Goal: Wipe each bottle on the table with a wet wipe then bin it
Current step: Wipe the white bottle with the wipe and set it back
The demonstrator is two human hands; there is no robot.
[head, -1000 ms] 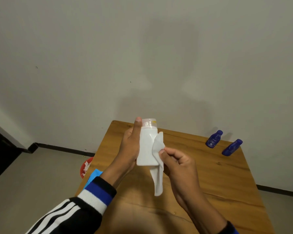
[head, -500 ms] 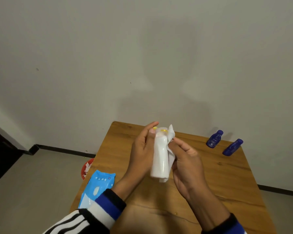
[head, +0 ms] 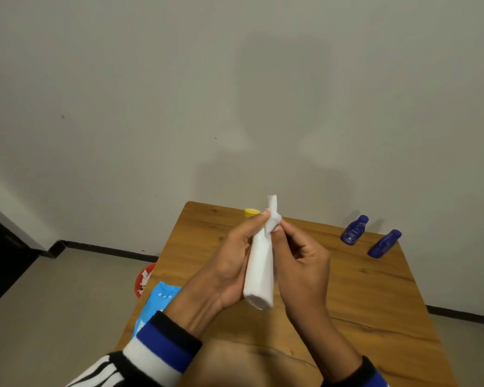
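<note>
My left hand (head: 229, 263) grips a white bottle (head: 259, 272), held tilted above the wooden table (head: 375, 297) with its base toward me. The bottle's yellow cap end (head: 251, 212) peeks out past my fingertips. My right hand (head: 299, 263) pinches a white wet wipe (head: 273, 216) against the bottle's neck, and a twist of the wipe sticks up above my fingers. Two dark blue bottles (head: 354, 233) (head: 384, 243) lie at the table's far right.
A blue wet wipe pack (head: 158, 300) lies at the table's left edge, partly under my left sleeve. A red bin (head: 143, 279) with white scraps sits on the floor left of the table. A wall stands right behind the table.
The bottle went from upright to tilted with its base toward me. My right hand slid the wipe from the bottle's side up to its neck. The wipe pack came into view.
</note>
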